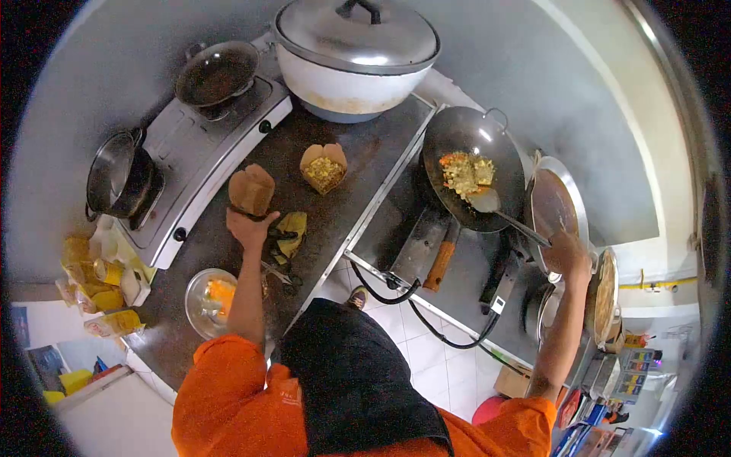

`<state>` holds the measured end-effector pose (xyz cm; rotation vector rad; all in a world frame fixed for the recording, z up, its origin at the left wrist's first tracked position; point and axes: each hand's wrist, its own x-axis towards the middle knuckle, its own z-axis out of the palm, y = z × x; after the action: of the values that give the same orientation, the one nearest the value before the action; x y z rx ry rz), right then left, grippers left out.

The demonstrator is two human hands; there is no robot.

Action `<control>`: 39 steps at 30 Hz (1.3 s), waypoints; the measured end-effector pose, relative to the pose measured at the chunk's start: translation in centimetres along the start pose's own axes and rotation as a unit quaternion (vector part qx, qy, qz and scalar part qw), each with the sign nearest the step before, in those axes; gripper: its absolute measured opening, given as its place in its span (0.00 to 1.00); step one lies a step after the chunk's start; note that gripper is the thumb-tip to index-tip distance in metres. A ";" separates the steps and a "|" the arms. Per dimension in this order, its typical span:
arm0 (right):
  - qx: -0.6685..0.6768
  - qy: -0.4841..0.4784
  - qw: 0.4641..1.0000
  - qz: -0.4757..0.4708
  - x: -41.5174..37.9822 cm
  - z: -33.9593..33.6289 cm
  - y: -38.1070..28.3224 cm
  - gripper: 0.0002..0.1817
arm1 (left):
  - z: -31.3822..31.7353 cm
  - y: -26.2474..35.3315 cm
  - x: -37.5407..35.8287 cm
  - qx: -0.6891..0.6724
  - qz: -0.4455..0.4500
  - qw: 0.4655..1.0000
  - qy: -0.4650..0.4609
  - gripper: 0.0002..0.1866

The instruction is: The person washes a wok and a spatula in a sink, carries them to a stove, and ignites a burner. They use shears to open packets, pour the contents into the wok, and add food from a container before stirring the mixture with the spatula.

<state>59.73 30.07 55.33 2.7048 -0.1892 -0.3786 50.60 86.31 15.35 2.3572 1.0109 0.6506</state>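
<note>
My left hand point(250, 228) is closed on the lower end of a brown paper food box point(252, 187) over the dark counter. Its inside cannot be seen from here. A second paper box point(323, 167), open and filled with yellowish food, stands to its right. In my right hand point(569, 256) is the handle of a metal spatula point(484, 201). The spatula's blade rests in a black wok point(442, 179), touching a heap of fried food point(466, 174) with yellow and orange bits. The wok sits on a burner at the right.
A large lidded pot point(354, 80) stands at the back. On the left, a white two-burner stove point(209, 145) carries two dark pans. A bowl of orange pieces point(199, 312) and a crumpled yellowish packet point(289, 233) lie nearby. A wooden-handled cleaver point(440, 263) is before the wok.
</note>
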 end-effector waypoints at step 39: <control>0.059 0.120 0.991 -0.029 -3.2 2.9 1.0 0.08 | 5.4 49.5 -1.5 0.079 0.817 0.569 0.057 0.26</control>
<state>55.71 28.69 53.89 2.8479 -0.0666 -0.0575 78.74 53.91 40.60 2.7733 -1.6006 1.2352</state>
